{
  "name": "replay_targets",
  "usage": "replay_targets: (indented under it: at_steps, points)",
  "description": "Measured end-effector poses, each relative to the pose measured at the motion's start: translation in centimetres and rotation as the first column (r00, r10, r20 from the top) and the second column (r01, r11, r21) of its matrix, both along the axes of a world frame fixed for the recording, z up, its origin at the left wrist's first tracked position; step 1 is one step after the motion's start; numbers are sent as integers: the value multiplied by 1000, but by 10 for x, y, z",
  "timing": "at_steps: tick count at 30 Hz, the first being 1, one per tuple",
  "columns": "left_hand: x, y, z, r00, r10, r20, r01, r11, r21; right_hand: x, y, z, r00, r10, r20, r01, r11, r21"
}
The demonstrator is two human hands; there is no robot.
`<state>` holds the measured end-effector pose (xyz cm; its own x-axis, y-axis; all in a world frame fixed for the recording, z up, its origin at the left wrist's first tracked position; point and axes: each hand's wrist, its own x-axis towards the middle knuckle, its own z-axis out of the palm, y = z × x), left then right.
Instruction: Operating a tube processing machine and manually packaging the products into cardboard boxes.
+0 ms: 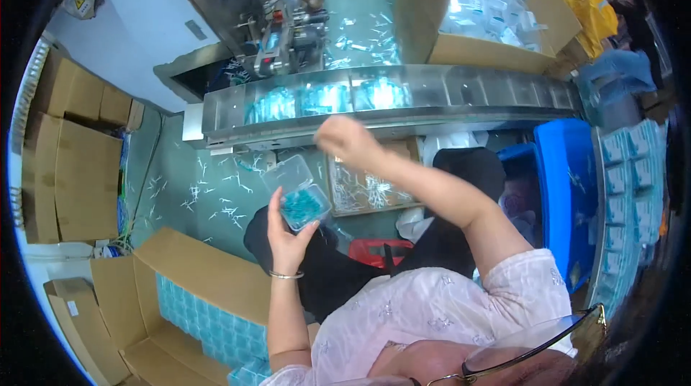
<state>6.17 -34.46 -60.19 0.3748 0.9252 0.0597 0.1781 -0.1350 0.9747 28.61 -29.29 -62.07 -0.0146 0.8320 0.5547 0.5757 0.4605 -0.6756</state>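
The left hand [288, 238] is clamped on a clear plastic box [299, 191] of teal picks, lid open, near the person's lap. The right hand [344, 140], fingers curled together, reaches to the conveyor trough [461, 91] holding filled boxes. A cardboard carton [194, 271] of stacked boxes stands near left; a blue bin [565, 184] sits right.
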Motion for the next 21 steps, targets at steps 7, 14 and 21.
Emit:
replay_targets:
  at_steps: [7, 14, 21]
  points:
    - [15, 45, -33, 999, -16, -44, 22, 988, 150, 53, 124, -97, 905, -37, 423, 237, 872, -429]
    - [16, 50, -27, 993, 57, -108, -33, 978, 207, 31, 158, -105, 738, 222, 637, 336, 698, -633]
    - [6, 34, -30, 977, 207, -45, -206, 978, 26, 10, 92, -57, 966, -189, -179, 141, 958, -251]
